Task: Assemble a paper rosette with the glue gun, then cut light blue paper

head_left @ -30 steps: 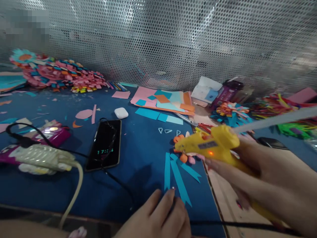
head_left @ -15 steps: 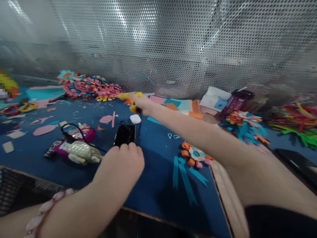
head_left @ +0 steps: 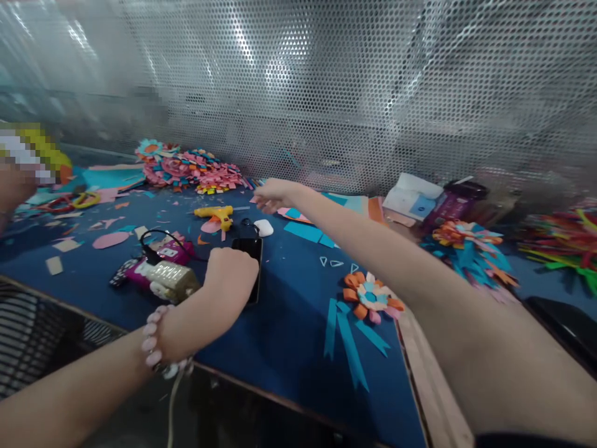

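Note:
My left hand (head_left: 228, 280) is closed in a fist over a dark phone (head_left: 252, 249). Its fingers are curled under, so anything inside them is hidden. My right hand (head_left: 275, 194) reaches far across the table, fingers loosely bent and apart, near the coloured paper sheets (head_left: 305, 232). I see nothing in it. To its left a yellow glue gun (head_left: 217, 214) lies on its side. A paper flower rosette (head_left: 370, 297) in orange, peach and blue rests under my right forearm, with blue ribbon-like strips (head_left: 347, 339) below it.
A purple and gold plush-like item with a black cord (head_left: 163, 267) lies left of the phone. At the back is a heap of paper rosettes (head_left: 186, 167); scissors (head_left: 86, 199) lie farther left. Another person's hand (head_left: 16, 186) shows at the left edge. A perforated metal panel (head_left: 326, 81) stands behind.
My right hand has let go of the glue gun, which now lies on the table, and has opened. My left fist stays by the phone. Another person's hand has come in at the left.

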{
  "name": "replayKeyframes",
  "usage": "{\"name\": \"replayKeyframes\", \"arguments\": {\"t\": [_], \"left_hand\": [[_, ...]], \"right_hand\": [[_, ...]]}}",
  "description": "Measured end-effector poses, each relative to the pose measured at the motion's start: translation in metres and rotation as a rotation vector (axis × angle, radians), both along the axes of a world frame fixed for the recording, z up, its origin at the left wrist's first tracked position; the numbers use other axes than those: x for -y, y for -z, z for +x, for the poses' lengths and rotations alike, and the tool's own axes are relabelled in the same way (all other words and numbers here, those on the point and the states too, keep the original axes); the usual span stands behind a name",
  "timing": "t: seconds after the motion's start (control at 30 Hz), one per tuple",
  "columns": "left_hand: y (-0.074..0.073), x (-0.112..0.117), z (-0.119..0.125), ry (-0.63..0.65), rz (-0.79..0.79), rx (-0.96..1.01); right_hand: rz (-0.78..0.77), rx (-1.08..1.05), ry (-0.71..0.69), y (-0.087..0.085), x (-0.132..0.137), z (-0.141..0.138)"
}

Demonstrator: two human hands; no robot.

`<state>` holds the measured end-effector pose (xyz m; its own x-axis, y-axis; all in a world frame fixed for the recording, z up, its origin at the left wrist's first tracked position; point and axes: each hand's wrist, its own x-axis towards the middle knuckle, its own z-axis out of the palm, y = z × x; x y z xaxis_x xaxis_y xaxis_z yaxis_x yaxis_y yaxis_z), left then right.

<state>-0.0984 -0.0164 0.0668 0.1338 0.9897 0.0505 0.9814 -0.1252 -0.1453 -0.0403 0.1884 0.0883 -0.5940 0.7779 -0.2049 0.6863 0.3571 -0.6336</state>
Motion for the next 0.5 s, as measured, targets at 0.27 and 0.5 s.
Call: {"name": "replayKeyframes", "arguments": {"t": [0.27, 0.5], "left_hand": [[0.002, 0.006, 0.011, -0.010, -0.005, -0.071], [-0.001, -0.011, 0.000, -0.077, -0.049, -0.146]], "right_hand": [[0.416, 0.095, -0.306, 0.049, 0.021, -0.014], [0.605, 0.204, -0.322, 0.054, 0.027, -0.048]]}}
